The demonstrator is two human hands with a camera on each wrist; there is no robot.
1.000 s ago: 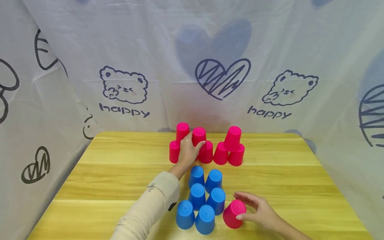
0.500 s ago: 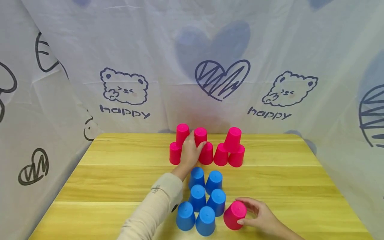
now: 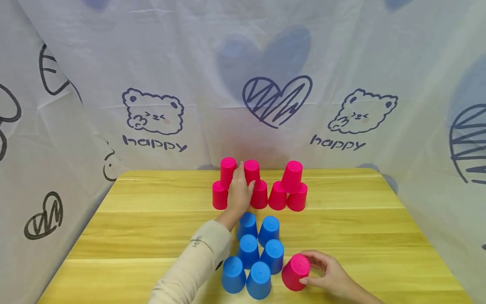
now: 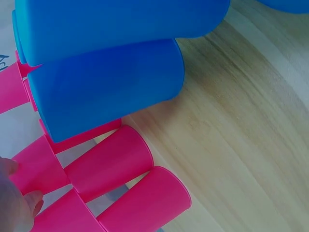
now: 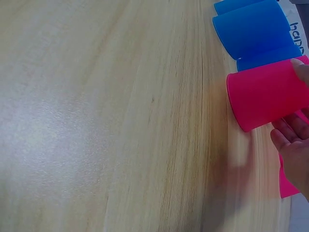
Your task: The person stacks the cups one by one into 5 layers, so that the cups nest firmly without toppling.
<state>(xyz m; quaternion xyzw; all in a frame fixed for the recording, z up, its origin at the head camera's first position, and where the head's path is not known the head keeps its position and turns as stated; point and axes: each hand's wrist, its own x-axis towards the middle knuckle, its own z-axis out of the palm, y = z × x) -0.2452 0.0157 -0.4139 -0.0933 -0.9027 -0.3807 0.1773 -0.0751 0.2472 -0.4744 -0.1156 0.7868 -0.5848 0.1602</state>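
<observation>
Fingers (image 3: pixel 316 256) of the right hand (image 3: pixel 331 275) pinch an inverted pink cup (image 3: pixel 295 273), inside hidden; left hand (image 3: pixel 239 192) spread at a stacked cup (image 3: pixel 252 169).

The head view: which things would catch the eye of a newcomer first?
Probably the bright pink cups, stacked upside down in two levels at the far side of the table, with the left hand among them. Next, six blue cups stand in pairs nearer the camera; to their right, the right hand holds a lone pink cup.
</observation>
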